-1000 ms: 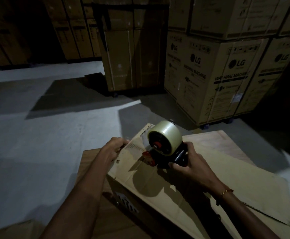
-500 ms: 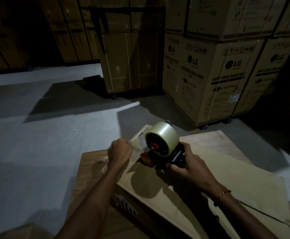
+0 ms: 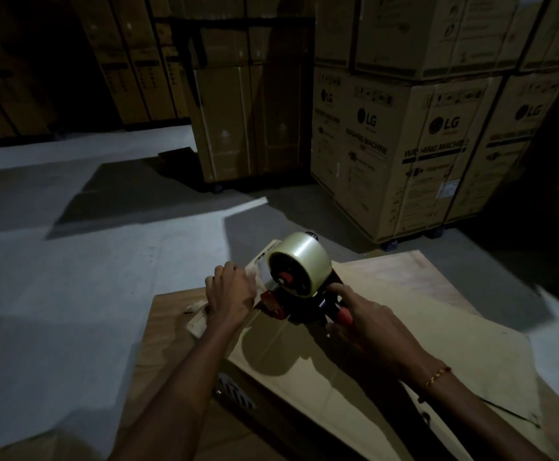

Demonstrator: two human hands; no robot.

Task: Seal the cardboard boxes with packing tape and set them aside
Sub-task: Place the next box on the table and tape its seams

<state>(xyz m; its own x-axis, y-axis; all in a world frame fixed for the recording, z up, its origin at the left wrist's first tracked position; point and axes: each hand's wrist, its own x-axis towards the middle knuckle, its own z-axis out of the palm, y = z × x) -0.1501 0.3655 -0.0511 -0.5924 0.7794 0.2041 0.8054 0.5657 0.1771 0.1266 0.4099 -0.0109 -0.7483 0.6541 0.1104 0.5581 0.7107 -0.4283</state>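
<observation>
Cardboard box (image 3: 354, 371) lies flat and tilted across the wooden desk (image 3: 171, 331), its far corner jutting past the desk's far edge, and right on that far end sits the tape dispenser (image 3: 299, 287), red and black, a fat roll of clear packing tape (image 3: 301, 261) standing up on its spool. Right hand (image 3: 368, 324) is wrapped round the dispenser's handle, fingers curled tight, a thin gold bracelet (image 3: 438, 375) glinting at the wrist. Left hand (image 3: 230, 291) presses down on the box's left edge just beside the dispenser, fingers bent over the cardboard. Beyond, grey concrete floor (image 3: 72, 277) in patchy light, and stacked washing machine cartons (image 3: 404, 144) along the back.
</observation>
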